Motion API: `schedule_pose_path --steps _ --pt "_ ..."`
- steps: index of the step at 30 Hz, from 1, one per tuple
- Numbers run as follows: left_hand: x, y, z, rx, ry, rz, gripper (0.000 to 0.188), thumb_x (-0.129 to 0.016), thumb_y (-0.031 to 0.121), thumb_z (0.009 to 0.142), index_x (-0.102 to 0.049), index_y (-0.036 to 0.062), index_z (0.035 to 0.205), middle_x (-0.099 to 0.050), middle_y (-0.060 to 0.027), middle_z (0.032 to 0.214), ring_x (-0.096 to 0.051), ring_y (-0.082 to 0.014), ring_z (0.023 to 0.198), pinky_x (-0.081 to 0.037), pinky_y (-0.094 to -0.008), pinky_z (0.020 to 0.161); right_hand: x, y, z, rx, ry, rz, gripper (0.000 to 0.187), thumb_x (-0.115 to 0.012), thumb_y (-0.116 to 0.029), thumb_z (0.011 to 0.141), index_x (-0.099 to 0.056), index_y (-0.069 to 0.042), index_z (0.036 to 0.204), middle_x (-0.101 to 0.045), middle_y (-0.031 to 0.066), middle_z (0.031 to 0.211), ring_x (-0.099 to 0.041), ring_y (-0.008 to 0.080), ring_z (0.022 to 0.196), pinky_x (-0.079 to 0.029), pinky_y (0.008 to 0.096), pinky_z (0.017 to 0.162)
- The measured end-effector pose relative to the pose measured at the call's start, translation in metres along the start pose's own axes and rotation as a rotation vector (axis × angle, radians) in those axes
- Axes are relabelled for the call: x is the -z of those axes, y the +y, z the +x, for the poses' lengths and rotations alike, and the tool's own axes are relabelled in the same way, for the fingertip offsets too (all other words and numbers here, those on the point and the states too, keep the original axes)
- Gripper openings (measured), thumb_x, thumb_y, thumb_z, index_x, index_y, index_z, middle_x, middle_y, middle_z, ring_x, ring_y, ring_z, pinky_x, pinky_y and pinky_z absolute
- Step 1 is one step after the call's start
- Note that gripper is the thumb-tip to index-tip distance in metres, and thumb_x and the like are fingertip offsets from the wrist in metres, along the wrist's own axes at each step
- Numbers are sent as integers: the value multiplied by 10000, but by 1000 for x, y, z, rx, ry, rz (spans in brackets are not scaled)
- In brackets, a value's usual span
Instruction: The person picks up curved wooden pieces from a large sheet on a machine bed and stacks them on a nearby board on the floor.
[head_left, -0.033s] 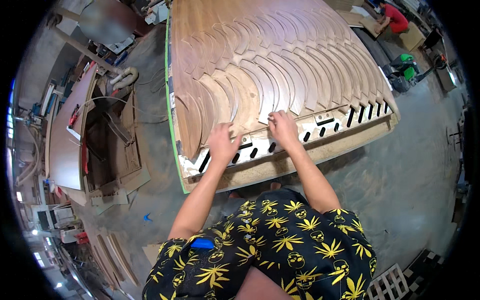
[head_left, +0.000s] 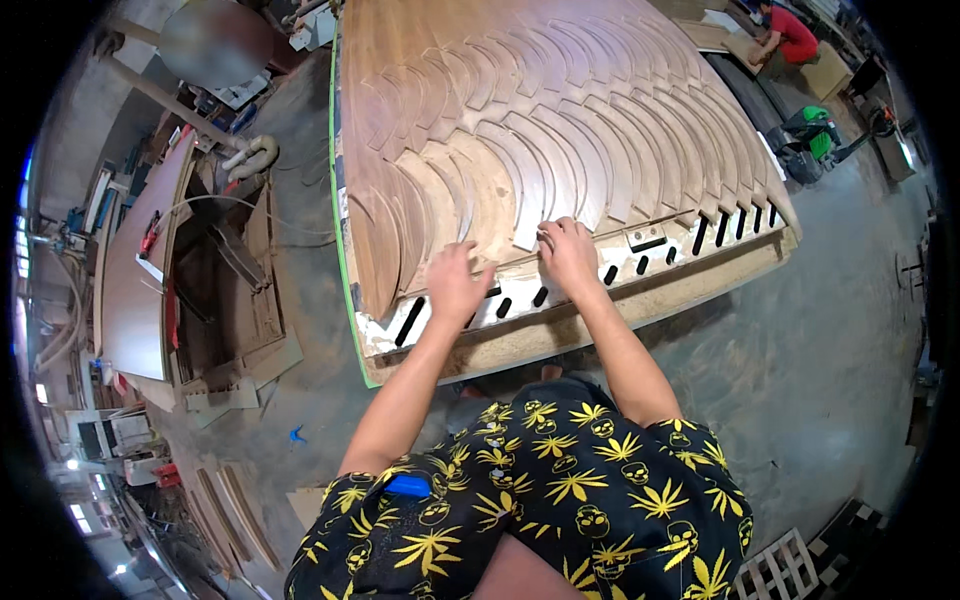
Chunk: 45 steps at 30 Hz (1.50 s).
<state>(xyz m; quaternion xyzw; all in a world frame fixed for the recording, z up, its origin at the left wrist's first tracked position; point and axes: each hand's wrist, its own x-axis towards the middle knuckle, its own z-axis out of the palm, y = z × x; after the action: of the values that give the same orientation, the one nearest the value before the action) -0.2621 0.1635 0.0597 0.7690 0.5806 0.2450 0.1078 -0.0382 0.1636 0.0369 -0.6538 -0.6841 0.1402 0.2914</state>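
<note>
A large wood-grained panel carries rows of curved wooden pieces, partly overlapping. My right hand is at the near edge, its fingers bent around the lower tip of a curved wooden piece; the fingertips partly hide that tip. To its left, my left hand hovers over the near edge with fingers stretched and thumb apart, holding nothing. Close to it are a narrow curved piece and a bare curved patch of the panel.
A white edge strip with dark slots runs along the panel's near side. Left of it stands an open wooden cabinet frame. A green and black machine is at the far right, near a crouching person in red. Long strips lie lower left.
My left hand has shifted slightly to the right, its thumb swinging toward my right hand. My right hand stays at nearly the same place, by the same piece's tip.
</note>
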Motion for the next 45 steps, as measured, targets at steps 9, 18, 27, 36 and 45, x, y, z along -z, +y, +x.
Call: schedule_pose_path --steps 9,18,27,36,45 --pt "-67 64 46 197 -129 168 499 -784 411 719 -707 4 997 -663 -184 994 -642 -354 939 -531 -441 807 15 38 7 24 49 -47 377 -747 -183 784 -615 -69 1118 -583 139 1050 -574 348 977 -502 451 816" --pt "-28 47 56 434 -26 -505 355 -763 328 739 -717 0 867 -682 -156 827 -670 -275 741 -557 -379 713 5 17 22 -177 55 -84 611 -761 -286 806 -476 28 1246 -531 201 1107 -560 365 1014 -497 444 860" --pt "42 -5 17 644 134 -1501 287 -720 272 910 -659 -7 933 -671 -83 796 -636 -151 712 -548 -281 682 -14 -5 35 -408 68 -35 782 -742 -178 768 -330 67 1386 -434 268 1276 -475 425 1165 -441 458 1008" --pt "115 -93 -36 542 238 -648 339 -839 125 753 -703 -63 1000 -693 -33 845 -607 -68 704 -526 -222 663 3 -23 53 -628 -34 2 843 -753 -158 719 -308 62 1401 -387 280 1319 -475 463 1196 -417 502 1049" --pt "108 -124 -57 409 140 -129 430 -819 296 672 -717 -6 960 -672 -138 844 -670 -285 786 -546 -373 736 -37 -11 45 -691 152 -243 756 -741 -200 764 -357 42 1369 -418 297 1326 -468 474 1194 -397 518 1041"
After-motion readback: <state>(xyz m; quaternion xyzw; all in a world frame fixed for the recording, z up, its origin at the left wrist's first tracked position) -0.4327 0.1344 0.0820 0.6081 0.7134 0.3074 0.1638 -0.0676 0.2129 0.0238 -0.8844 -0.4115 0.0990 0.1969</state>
